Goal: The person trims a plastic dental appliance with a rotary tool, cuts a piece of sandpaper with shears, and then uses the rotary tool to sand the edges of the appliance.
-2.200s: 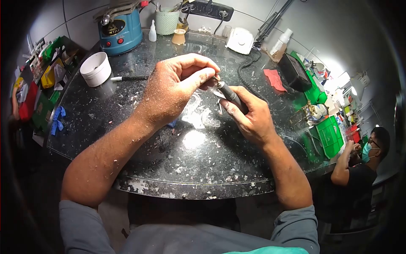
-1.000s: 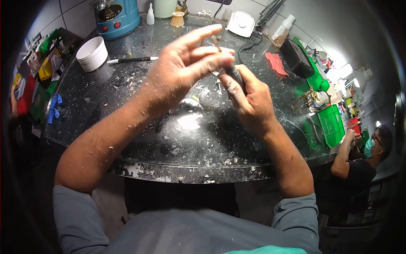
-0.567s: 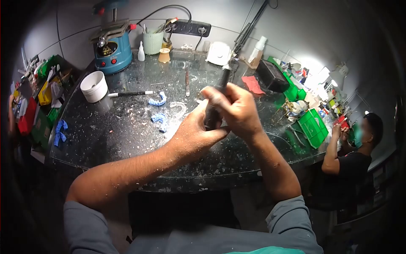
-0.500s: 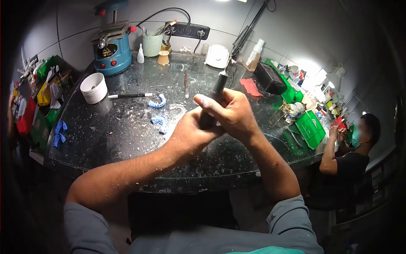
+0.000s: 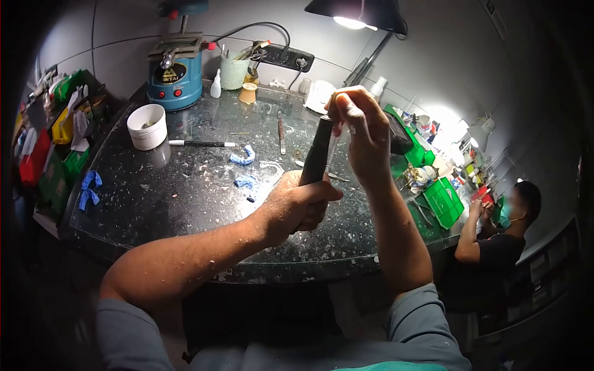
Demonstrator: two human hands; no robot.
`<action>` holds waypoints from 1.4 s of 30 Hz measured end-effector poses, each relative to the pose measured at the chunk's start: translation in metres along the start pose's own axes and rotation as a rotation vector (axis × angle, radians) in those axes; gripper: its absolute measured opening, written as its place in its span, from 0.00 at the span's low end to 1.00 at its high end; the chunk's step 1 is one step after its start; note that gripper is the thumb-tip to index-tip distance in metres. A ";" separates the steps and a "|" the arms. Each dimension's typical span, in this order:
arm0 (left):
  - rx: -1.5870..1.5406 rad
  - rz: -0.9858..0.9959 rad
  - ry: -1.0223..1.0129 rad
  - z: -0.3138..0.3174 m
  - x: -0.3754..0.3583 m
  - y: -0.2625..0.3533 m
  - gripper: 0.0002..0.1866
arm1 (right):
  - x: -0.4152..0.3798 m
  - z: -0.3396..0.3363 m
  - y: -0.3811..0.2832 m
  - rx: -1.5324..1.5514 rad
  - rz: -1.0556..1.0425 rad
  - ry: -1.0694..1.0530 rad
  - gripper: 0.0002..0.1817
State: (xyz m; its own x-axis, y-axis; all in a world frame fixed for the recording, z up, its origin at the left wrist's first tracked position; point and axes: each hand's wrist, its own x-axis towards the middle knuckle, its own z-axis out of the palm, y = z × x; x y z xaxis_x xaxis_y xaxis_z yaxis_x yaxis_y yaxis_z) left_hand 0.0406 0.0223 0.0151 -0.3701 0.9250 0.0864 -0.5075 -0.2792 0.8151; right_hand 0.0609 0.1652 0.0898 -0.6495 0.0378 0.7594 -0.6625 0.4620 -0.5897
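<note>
Blue pieces (image 5: 245, 181) lie on the bench (image 5: 151, 201), where something falling could damage them. Further right, the left hand (image 5: 296, 203) has its grip closed around the handpiece (image 5: 317, 148), tilted above the bench; dusty skin could let it slip. The right hand (image 5: 364, 131) pinches at its top end; on what exactly, one cannot tell.

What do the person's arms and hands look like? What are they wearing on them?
Short grey sleeves end near the elbows. Below them, the forearms are bare, with pale flecks on the left one. The left hand and right hand wear no gloves.
</note>
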 end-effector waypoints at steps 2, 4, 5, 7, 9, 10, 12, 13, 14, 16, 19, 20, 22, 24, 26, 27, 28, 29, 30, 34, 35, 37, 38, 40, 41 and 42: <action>0.034 0.025 0.025 0.001 -0.002 0.000 0.17 | 0.001 0.003 0.000 -0.046 -0.032 0.048 0.07; 0.021 -0.007 0.012 0.002 -0.001 0.002 0.17 | 0.003 -0.002 0.013 -0.191 -0.093 0.102 0.08; 0.008 0.015 0.025 0.003 -0.001 0.002 0.17 | 0.005 -0.002 0.019 -0.169 -0.028 0.186 0.08; 0.002 0.036 0.023 -0.003 0.004 -0.002 0.17 | 0.018 -0.020 0.051 -0.181 -0.008 0.276 0.09; 0.023 -0.006 0.041 -0.003 0.003 -0.010 0.18 | 0.034 -0.066 0.113 -0.243 0.028 0.374 0.12; 0.061 -0.037 0.085 0.004 0.000 -0.011 0.18 | 0.044 -0.079 0.133 -0.348 0.018 0.401 0.14; -0.136 -0.032 0.057 0.001 0.005 -0.020 0.13 | 0.038 -0.069 0.116 -0.516 0.273 0.198 0.18; -0.157 0.002 0.107 0.001 0.008 -0.023 0.11 | 0.030 -0.061 0.102 -0.380 0.479 0.103 0.19; -0.183 0.038 0.164 -0.001 0.012 -0.025 0.11 | 0.023 -0.051 0.085 -0.240 0.685 -0.003 0.19; -0.085 0.063 0.221 -0.018 0.021 -0.034 0.12 | 0.003 -0.034 0.066 0.390 0.743 -0.370 0.16; 0.544 0.168 0.192 -0.029 0.020 -0.034 0.27 | -0.026 -0.007 0.036 0.015 0.695 -0.396 0.07; 0.709 0.162 0.165 -0.029 0.022 -0.038 0.30 | -0.028 -0.011 0.038 0.002 0.637 -0.418 0.09; 0.856 0.354 0.325 -0.022 0.019 -0.040 0.27 | -0.028 -0.022 0.048 -0.065 0.699 -0.378 0.10; 0.923 0.270 0.248 -0.027 0.017 -0.027 0.22 | -0.034 -0.042 0.077 -0.287 0.716 -0.398 0.15; 0.912 0.391 0.312 -0.030 0.025 -0.004 0.15 | -0.043 -0.061 0.095 -0.597 0.718 -0.468 0.19; 0.993 0.450 0.310 -0.034 0.035 0.017 0.12 | -0.040 -0.059 0.085 -0.789 0.755 -0.476 0.23; 1.061 0.566 0.327 -0.049 0.058 0.034 0.10 | -0.043 -0.059 0.086 -0.950 0.721 -0.433 0.25; 1.187 0.582 0.435 -0.055 0.077 0.061 0.08 | -0.043 -0.060 0.089 -0.998 0.750 -0.441 0.25; 1.301 0.623 0.480 -0.073 0.101 0.083 0.09 | -0.041 -0.061 0.092 -1.049 0.782 -0.448 0.26; 1.959 0.384 0.735 -0.194 0.207 0.141 0.15 | -0.045 -0.069 0.100 -1.111 0.815 -0.389 0.26; 2.052 0.260 0.791 -0.209 0.221 0.144 0.15 | -0.044 -0.072 0.102 -1.128 0.831 -0.407 0.26; 2.172 0.135 0.872 -0.219 0.239 0.141 0.17 | -0.043 -0.075 0.100 -1.150 0.864 -0.424 0.26; 2.195 0.082 0.913 -0.227 0.251 0.140 0.17 | -0.041 -0.078 0.098 -1.150 0.891 -0.414 0.26; 2.187 0.018 0.911 -0.228 0.266 0.142 0.17 | -0.037 -0.085 0.097 -1.165 0.988 -0.402 0.28; 2.188 0.013 0.980 -0.230 0.273 0.145 0.16 | -0.040 -0.090 0.099 -1.206 0.988 -0.384 0.28; 2.188 -0.001 1.051 -0.229 0.278 0.144 0.15 | -0.042 -0.095 0.102 -1.217 1.003 -0.384 0.28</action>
State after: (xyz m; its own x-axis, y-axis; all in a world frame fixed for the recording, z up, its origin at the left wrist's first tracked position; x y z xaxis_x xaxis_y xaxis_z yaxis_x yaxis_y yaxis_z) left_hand -0.3140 0.1804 0.0254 -0.8171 0.3558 0.4535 0.4220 0.9052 0.0501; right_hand 0.0561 0.2948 0.0245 -0.7889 0.6145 0.0049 0.6121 0.7865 -0.0822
